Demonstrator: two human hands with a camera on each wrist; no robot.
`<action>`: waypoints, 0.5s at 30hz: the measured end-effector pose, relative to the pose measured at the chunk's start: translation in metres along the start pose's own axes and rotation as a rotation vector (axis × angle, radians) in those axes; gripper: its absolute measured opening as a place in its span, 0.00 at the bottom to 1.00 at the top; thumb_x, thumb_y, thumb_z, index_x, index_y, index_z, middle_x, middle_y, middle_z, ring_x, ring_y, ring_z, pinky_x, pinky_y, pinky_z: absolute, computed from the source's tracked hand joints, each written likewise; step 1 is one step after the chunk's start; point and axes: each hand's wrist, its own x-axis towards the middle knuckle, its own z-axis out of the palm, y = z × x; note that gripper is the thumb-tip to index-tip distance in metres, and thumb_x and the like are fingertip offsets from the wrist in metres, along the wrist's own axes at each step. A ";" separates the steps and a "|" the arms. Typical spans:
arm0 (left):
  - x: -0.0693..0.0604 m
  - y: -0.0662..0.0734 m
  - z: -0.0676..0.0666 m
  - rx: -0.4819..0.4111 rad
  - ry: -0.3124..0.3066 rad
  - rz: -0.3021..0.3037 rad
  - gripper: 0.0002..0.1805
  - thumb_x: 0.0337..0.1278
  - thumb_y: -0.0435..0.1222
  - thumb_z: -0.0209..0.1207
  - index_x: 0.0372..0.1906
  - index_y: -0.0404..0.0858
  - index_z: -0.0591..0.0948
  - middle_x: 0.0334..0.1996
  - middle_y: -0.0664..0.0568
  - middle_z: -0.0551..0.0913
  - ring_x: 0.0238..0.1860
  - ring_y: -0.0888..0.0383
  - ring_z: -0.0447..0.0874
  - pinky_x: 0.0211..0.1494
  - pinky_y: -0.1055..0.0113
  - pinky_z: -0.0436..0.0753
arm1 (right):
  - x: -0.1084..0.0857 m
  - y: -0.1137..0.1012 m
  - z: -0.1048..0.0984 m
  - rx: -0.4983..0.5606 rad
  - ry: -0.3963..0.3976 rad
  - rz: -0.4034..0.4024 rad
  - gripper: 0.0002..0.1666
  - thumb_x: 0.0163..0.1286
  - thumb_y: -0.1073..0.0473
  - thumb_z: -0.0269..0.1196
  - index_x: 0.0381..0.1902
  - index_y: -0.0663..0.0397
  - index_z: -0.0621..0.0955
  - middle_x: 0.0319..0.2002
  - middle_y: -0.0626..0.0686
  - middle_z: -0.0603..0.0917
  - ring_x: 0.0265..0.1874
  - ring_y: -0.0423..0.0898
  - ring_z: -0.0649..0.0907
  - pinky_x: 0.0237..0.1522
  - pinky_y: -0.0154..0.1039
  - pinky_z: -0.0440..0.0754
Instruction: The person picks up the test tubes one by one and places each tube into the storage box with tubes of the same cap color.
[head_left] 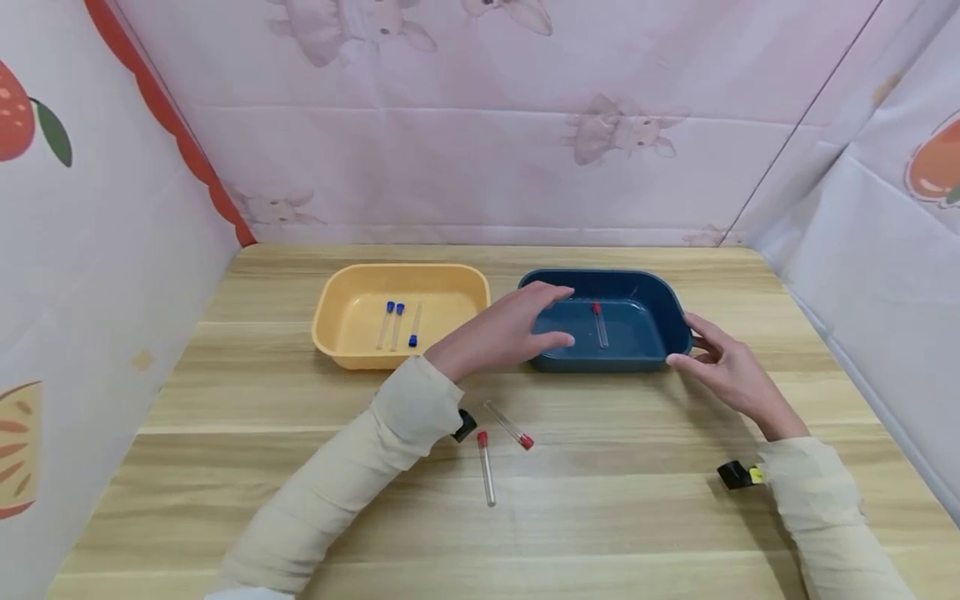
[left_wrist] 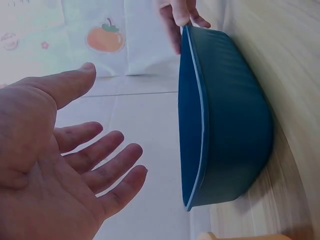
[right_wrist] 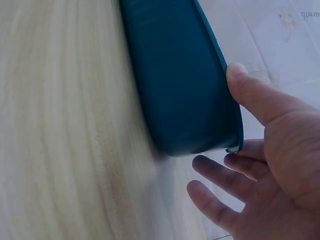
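My left hand (head_left: 510,327) is held over the left end of a dark blue plastic basin (head_left: 600,365), fingers and thumb spread, holding nothing. In the left wrist view its palm (left_wrist: 40,165) shows bare, apart from the basin's rim. At the basin's right end my right hand (head_left: 731,367) grips the corner, thumb (right_wrist: 245,82) on the rim and index finger round the end. One red-capped test tube (head_left: 601,327) lies inside this basin. Two more, a slanted red-capped tube (head_left: 510,426) and an upright-lying red-capped tube (head_left: 487,471), lie on the table in front.
A yellow basin (head_left: 352,361) stands left of the blue one, containing three blue-capped test tubes (head_left: 397,327). Both basins sit on a wood-grain table (head_left: 600,533). Printed cloth walls (head_left: 465,183) enclose the table at the back and both sides.
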 end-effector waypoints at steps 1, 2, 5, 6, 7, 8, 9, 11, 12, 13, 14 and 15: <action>-0.003 0.000 0.000 0.001 0.003 0.007 0.40 0.72 0.51 0.62 0.80 0.43 0.63 0.74 0.50 0.68 0.71 0.56 0.70 0.71 0.61 0.73 | 0.000 0.000 0.000 -0.004 0.000 0.001 0.45 0.74 0.53 0.68 0.81 0.59 0.61 0.76 0.70 0.63 0.58 0.70 0.80 0.43 0.15 0.75; -0.006 0.000 0.000 0.001 0.005 0.015 0.40 0.72 0.50 0.62 0.80 0.42 0.63 0.74 0.50 0.68 0.70 0.56 0.70 0.71 0.61 0.74 | -0.001 0.000 -0.001 -0.007 0.002 0.004 0.45 0.74 0.52 0.68 0.81 0.59 0.61 0.76 0.69 0.63 0.58 0.69 0.81 0.43 0.15 0.74; -0.016 -0.001 0.000 0.006 0.011 0.032 0.39 0.71 0.50 0.62 0.80 0.42 0.64 0.74 0.50 0.68 0.71 0.55 0.69 0.71 0.61 0.73 | -0.001 0.000 -0.001 -0.014 0.004 0.007 0.46 0.74 0.51 0.68 0.81 0.59 0.61 0.76 0.69 0.63 0.58 0.69 0.81 0.43 0.14 0.74; -0.020 -0.001 0.000 0.005 0.014 0.033 0.39 0.71 0.50 0.63 0.80 0.42 0.64 0.75 0.50 0.68 0.72 0.55 0.68 0.72 0.61 0.73 | -0.001 0.000 -0.001 -0.016 0.003 0.007 0.46 0.74 0.51 0.68 0.81 0.59 0.61 0.76 0.69 0.63 0.58 0.70 0.81 0.43 0.14 0.74; -0.023 -0.002 0.000 0.005 0.016 0.032 0.39 0.72 0.51 0.62 0.80 0.42 0.64 0.75 0.51 0.67 0.73 0.55 0.67 0.73 0.61 0.71 | 0.000 0.000 -0.001 -0.017 0.001 0.007 0.46 0.74 0.51 0.68 0.81 0.59 0.61 0.76 0.70 0.63 0.58 0.70 0.80 0.43 0.14 0.74; -0.027 -0.003 0.000 0.005 0.017 0.031 0.39 0.72 0.51 0.62 0.80 0.43 0.64 0.76 0.51 0.66 0.73 0.55 0.66 0.73 0.60 0.71 | 0.000 0.000 -0.001 -0.017 0.002 0.008 0.46 0.74 0.51 0.68 0.81 0.59 0.61 0.76 0.70 0.63 0.58 0.70 0.80 0.43 0.14 0.74; -0.031 -0.003 0.000 -0.001 0.016 0.028 0.39 0.72 0.50 0.62 0.80 0.43 0.64 0.77 0.51 0.65 0.70 0.55 0.70 0.73 0.60 0.71 | 0.000 0.000 -0.001 -0.018 0.002 0.008 0.46 0.74 0.51 0.68 0.81 0.59 0.61 0.76 0.70 0.63 0.58 0.70 0.80 0.43 0.14 0.74; -0.038 -0.005 0.001 -0.019 0.013 0.017 0.39 0.72 0.50 0.63 0.80 0.43 0.64 0.78 0.51 0.64 0.67 0.53 0.73 0.73 0.59 0.71 | 0.000 0.000 -0.001 -0.019 0.003 0.005 0.46 0.74 0.51 0.68 0.81 0.60 0.61 0.76 0.70 0.63 0.58 0.70 0.80 0.42 0.15 0.74; -0.042 -0.006 0.001 -0.028 0.012 0.012 0.39 0.71 0.50 0.63 0.80 0.43 0.64 0.78 0.51 0.64 0.67 0.53 0.74 0.73 0.59 0.71 | 0.000 0.000 -0.001 -0.020 0.004 0.004 0.46 0.74 0.52 0.68 0.81 0.60 0.61 0.76 0.70 0.64 0.57 0.70 0.81 0.42 0.15 0.75; -0.046 -0.007 0.002 -0.038 0.007 0.005 0.39 0.71 0.50 0.63 0.80 0.42 0.64 0.78 0.51 0.64 0.67 0.53 0.74 0.73 0.58 0.71 | 0.000 0.000 -0.001 -0.022 0.006 0.003 0.46 0.74 0.52 0.68 0.81 0.60 0.61 0.75 0.70 0.64 0.57 0.70 0.81 0.42 0.15 0.75; -0.050 -0.009 0.003 -0.048 0.003 0.001 0.39 0.71 0.49 0.63 0.80 0.42 0.64 0.78 0.51 0.64 0.67 0.53 0.74 0.73 0.58 0.71 | 0.000 -0.001 -0.001 -0.022 0.007 0.003 0.46 0.74 0.51 0.68 0.81 0.60 0.61 0.75 0.70 0.64 0.57 0.69 0.81 0.42 0.15 0.75; -0.054 -0.011 0.003 -0.060 -0.001 -0.002 0.39 0.71 0.49 0.64 0.80 0.42 0.64 0.77 0.50 0.65 0.67 0.53 0.74 0.73 0.57 0.71 | 0.000 -0.001 -0.001 -0.023 0.008 0.002 0.45 0.74 0.52 0.68 0.80 0.60 0.61 0.75 0.70 0.64 0.57 0.69 0.81 0.42 0.15 0.75</action>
